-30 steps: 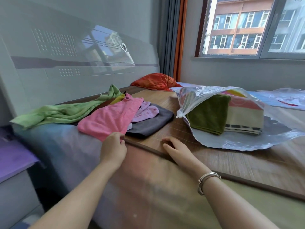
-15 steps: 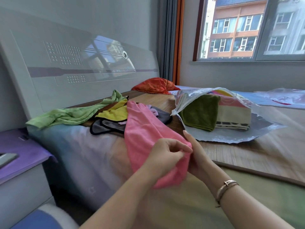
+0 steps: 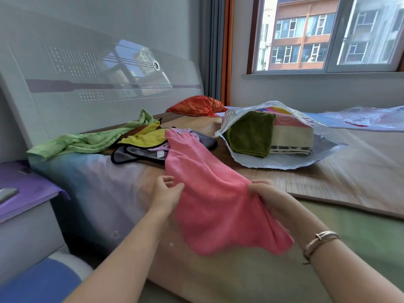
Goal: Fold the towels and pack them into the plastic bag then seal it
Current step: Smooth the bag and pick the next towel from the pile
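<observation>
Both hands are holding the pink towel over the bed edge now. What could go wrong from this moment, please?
1. The pink towel is bunched between the left hand and right hand; folded like this, it may come out uneven.
2. Its far end lies on the loose towel pile; pulling could drag pieces off the bed.
3. The plastic bag already holds folded towels; a bulky fold might make sealing harder.

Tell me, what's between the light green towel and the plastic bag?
In the head view, a loose pile sits between the light green towel and the plastic bag: a yellow cloth, a grey cloth, and the far end of the pink towel.
</observation>
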A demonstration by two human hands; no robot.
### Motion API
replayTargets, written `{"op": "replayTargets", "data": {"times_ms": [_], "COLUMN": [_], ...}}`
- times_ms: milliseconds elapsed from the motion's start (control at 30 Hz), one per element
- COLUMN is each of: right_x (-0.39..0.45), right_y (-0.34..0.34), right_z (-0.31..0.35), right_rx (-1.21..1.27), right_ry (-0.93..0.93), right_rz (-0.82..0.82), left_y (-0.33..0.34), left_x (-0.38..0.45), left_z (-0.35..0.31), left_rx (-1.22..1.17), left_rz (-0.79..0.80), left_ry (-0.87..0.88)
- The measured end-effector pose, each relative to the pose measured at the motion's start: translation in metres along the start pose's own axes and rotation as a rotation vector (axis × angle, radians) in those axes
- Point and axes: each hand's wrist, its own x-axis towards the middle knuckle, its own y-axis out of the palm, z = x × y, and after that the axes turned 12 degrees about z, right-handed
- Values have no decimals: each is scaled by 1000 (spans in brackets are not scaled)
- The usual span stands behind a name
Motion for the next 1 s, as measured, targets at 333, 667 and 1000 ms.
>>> {"op": "replayTargets", "data": {"times_ms": [333,667,1000], "right_x": [34,59,24], "right_y": [22,45,14], "right_z": [6,17,27], "right_rx": [231,157,193], "right_ry": [92,80,-181], "right_rz": [-14,153,-134], "left_y": [-4,-3,0], "left_x": [55,55,31], "left_z": [23,16,-5], "left_rx": [-357,-364,-440], "left_rz": [39,185,142], "left_ry": [-146,-90,38]}}
